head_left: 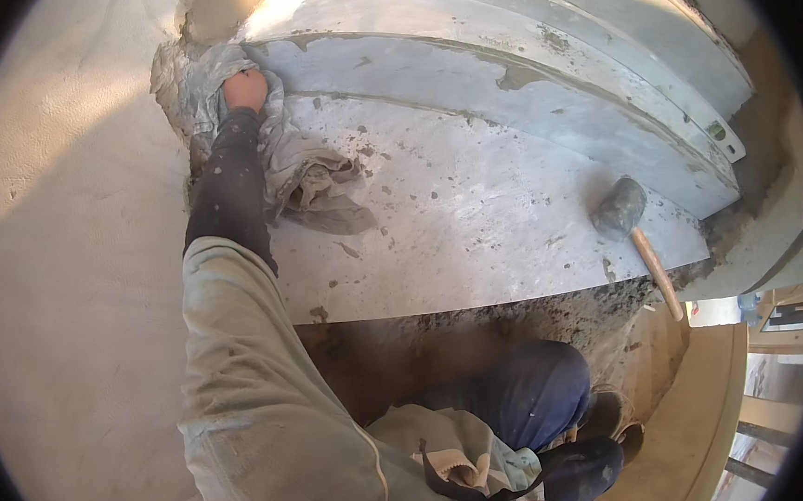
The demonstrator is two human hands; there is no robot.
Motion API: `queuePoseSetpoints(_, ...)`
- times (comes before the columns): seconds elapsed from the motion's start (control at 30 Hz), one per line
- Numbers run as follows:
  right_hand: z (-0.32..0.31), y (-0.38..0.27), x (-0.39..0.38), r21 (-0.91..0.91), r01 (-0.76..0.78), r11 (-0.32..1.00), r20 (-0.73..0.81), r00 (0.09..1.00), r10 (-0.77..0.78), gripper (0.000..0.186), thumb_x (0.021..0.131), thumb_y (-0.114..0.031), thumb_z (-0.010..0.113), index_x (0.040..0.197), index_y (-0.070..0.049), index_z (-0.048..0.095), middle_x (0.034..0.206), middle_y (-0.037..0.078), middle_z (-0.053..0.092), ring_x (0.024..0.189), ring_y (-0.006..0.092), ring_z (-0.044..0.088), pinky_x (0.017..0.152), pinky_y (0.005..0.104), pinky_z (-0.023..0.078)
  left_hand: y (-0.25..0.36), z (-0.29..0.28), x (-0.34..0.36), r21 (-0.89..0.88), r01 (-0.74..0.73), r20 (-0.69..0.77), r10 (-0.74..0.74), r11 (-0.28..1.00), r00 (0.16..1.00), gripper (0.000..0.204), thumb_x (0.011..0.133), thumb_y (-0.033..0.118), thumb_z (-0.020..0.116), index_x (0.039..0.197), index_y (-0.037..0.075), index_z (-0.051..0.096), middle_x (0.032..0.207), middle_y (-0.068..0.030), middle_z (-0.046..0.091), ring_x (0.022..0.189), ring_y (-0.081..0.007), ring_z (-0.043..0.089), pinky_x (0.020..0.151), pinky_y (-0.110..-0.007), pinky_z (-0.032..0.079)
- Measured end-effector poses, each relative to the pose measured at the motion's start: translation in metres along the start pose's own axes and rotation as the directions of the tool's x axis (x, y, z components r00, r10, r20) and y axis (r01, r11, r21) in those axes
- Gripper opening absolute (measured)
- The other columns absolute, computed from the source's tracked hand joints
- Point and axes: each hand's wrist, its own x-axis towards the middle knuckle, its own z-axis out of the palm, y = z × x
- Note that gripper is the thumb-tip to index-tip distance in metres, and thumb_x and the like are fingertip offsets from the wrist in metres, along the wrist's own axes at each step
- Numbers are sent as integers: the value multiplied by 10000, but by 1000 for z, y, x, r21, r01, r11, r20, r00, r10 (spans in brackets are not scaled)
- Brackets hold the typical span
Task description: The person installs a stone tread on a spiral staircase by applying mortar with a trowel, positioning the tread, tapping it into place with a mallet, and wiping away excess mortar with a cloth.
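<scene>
Left hand [245, 90]: closed on a grey rag [298, 165], fingers curled into the cloth; pressed against the far left corner where stone step meets plastered wall, presumably to bear down on wet mortar there.
Right hand: out of view; grip impossible to tell.
Grey rag: bunched under the hand at the corner, loose end trailing right and toward the viewer across the stone tread [474, 217]; crumpled rather than folded, giving a thick pad under the palm.
Stone tread: pale slab, flecked with mortar crumbs and smears; front edge overhanging a dark bed of mortar [481, 324].
Riser [502, 94]: pale stone face behind the tread, streaked with mortar along its joint.
Rubber mallet [624, 212]: black head lying on the right part of the tread, wooden handle projecting past the front edge; well apart from the hand, set down within reach.
Spirit level [612, 59]: laid along the upper step, vial visible near its far end.
Wall [65, 227]: sandy plaster, left of the arm.
</scene>
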Motion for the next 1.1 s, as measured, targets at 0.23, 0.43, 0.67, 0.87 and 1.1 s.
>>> queuePoseSetpoints(0.23, 35, 53, 5, 101, 329, 939, -224, 927, -301, 292, 869, -304, 740, 991, -40, 755, 987, 177, 758, 901, 330, 733, 831, 451, 570, -3, 32, -7, -232, 435, 154, -409, 870, 900, 306, 808, 98, 566, 1017, -101, 668, 964, -218, 702, 914, -341, 663, 862, -401, 495)
queuePoseSetpoints(0.43, 49, 46, -21, 124, 414, 902, -316, 878, -360, 294, 864, -274, 720, 989, -9, 743, 928, 194, 755, 861, 323, 714, 793, 452, 539, 95, 83, -56, -419, 76, 36, -67, 905, 997, 169, 815, 54, 545, 912, -64, 616, 903, -191, 678, 873, -337, 633, 848, -411, 486)
queuePoseSetpoints(0.67, 48, 4, 36, 415, -37, 909, 72, 997, 8, 314, 850, -214, 725, 1069, 11, 717, 804, 132, 729, 774, 304, 678, 802, 464, 532, 178, 77, -90, -407, -12, 56, 37, 913, 998, 180, 823, 56, 559, 933, -69, 626, 906, -224, 672, 908, -391, 644, 864, -432, 488)
queuePoseSetpoints(0.87, 12, -69, 43, 386, 173, 906, -165, 979, -117, 179, 800, -124, 687, 899, 23, 713, 839, 207, 720, 787, 342, 708, 725, 429, 535, 274, 75, -134, -526, 33, 162, 62, 850, 985, 236, 834, 112, 584, 870, -115, 638, 857, -301, 672, 878, -480, 658, 852, -490, 504)
queuePoseSetpoints(1.1, 60, -64, 70, 415, 181, 892, -133, 982, -137, 152, 831, -102, 651, 867, 46, 654, 787, 220, 680, 701, 321, 648, 686, 387, 502, 376, 107, -187, -588, -151, 93, 252, 795, 963, 239, 835, 60, 574, 1030, -70, 624, 1039, -275, 651, 1037, -456, 604, 962, -476, 454)
